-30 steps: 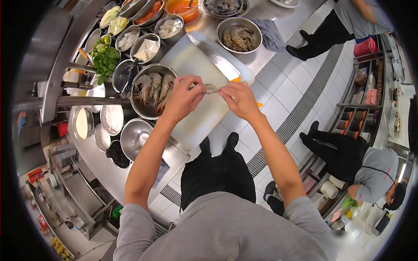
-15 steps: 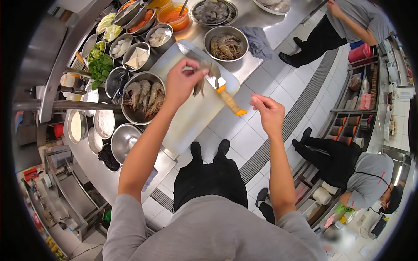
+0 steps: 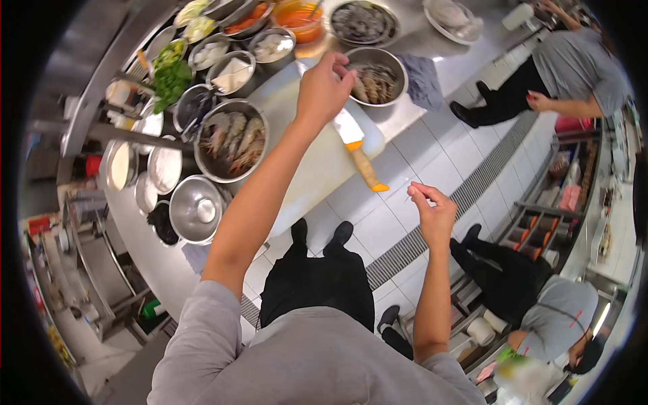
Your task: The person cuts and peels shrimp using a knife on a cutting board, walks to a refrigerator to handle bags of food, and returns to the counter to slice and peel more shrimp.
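My left hand [image 3: 326,84] is at the near-left rim of a steel bowl of shrimp [image 3: 378,84]. Its thumb and fingers are slightly apart, with no shrimp visible between them. Out over the floor, right of the cutting board [image 3: 314,169], my right hand [image 3: 433,210] is closed in a pinch; a thin pale tip shows at the fingertips, too small to name. A knife [image 3: 361,158] lies on the board, its tan and orange handle sticking out past the edge. Left of my left forearm stands another steel bowl with larger shrimp [image 3: 233,138].
Behind are bowls of orange sauce [image 3: 297,23], grey shrimp [image 3: 363,23] and white slices [image 3: 233,75], plus leafy greens [image 3: 173,84]. A grey cloth [image 3: 420,79] lies beside the shrimp bowl. Two co-workers [image 3: 574,74] [image 3: 557,314] stand to the right.
My left hand has moved up and right from over the board to the shrimp bowl; the shrimp it held has left its fingers. My right hand stays pinched, slightly lower in view.
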A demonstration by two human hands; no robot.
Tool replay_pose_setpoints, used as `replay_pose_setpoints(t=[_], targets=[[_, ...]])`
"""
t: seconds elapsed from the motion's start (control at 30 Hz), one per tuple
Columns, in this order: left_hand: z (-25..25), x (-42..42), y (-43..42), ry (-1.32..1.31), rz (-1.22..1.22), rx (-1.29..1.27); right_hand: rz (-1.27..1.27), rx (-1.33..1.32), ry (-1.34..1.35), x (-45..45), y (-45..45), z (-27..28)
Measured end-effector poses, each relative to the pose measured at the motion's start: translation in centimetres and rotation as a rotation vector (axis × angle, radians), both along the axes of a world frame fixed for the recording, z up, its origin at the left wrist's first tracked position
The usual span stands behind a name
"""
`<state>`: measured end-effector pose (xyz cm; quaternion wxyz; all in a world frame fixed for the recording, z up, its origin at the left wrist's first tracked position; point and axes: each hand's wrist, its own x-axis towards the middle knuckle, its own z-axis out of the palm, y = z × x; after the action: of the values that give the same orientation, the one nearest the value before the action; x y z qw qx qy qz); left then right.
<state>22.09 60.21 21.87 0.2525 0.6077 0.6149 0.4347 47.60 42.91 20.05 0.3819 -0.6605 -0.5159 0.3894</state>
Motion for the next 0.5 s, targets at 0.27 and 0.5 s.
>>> replay_pose_setpoints(t=[0.27, 0.5], targets=[[1.4, -17.1, -10.3, 0.304, 0.195, -0.058, 0.42, 0.265, -0.061, -12.0, 7.8, 5.4], [-3.9, -20.6, -11.7, 0.729, 0.143, 0.025, 0.579, 0.346, 0.006, -25.1, 14.8, 1.0]])
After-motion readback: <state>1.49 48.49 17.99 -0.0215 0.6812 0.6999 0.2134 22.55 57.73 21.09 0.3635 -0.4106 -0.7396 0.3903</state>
